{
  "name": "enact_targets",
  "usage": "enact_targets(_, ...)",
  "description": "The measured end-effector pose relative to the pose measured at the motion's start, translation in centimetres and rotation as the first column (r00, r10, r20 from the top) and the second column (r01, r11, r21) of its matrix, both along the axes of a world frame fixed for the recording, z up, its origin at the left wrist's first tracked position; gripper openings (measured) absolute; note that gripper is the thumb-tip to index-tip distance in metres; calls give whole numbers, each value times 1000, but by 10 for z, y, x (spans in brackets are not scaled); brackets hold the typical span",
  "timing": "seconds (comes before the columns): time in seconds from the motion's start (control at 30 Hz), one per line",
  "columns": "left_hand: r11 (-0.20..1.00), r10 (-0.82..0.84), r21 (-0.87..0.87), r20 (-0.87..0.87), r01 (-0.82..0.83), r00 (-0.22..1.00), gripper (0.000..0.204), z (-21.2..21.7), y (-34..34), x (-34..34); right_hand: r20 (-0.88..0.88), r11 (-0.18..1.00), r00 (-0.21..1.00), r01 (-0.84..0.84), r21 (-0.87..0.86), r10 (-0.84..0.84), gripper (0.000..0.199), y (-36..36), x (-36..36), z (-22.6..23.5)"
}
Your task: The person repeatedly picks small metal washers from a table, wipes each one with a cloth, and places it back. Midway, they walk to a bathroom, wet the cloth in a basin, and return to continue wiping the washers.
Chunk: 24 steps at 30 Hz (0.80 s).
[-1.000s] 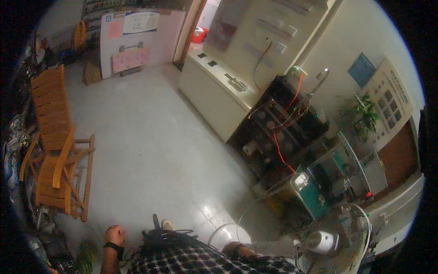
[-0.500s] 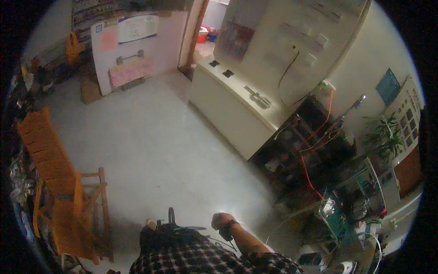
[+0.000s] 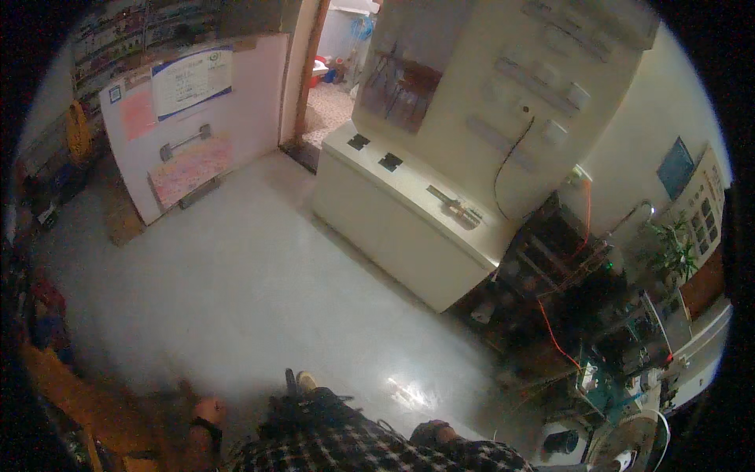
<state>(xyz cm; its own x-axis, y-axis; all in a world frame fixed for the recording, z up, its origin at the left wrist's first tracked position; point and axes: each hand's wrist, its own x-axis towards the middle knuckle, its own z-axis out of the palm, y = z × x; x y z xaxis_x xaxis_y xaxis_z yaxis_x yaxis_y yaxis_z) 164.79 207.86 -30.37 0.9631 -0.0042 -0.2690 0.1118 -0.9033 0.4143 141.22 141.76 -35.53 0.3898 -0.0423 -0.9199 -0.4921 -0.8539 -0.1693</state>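
At the lower left, my left hand (image 3: 210,411) hangs beside my body with a dark band at its wrist. It is small and smeared, so its fingers cannot be made out. Close by it stands a brown wooden chair (image 3: 102,401), partly in shadow. My right hand (image 3: 444,433) is low, just right of my checked shirt (image 3: 346,440), and its fingers are hidden. One light-coloured shoe (image 3: 306,383) shows in front of me on the grey floor (image 3: 259,291).
A long white counter (image 3: 393,220) with dark square plates and a metal fitting runs along the wall. Right of it, a dark rack (image 3: 550,259) carries cables, including an orange cord (image 3: 554,334). A white panel (image 3: 189,118) stands at far left, beside a doorway (image 3: 330,102).
My view has moved forward and turned, so the counter looks nearer and the chair has slid to the lower left. The left hand has come into view; the right has dropped back toward my body.
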Motion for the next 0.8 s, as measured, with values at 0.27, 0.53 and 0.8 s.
enact_targets(0.27,971,229,63,20,-230,973,38,-2,26,170,453,779,634,-520,-351,627,23,6,338,-89)
enact_targets(0.53,852,492,366,-319,-374,810,43,-38,169,289,634,992,765,57,115,-117,38,130,664,17)
enact_targets(0.8,961,117,-230,-175,-156,978,33,-44,239,602,266,989,953,-138,-54,147,21,173,732,53)
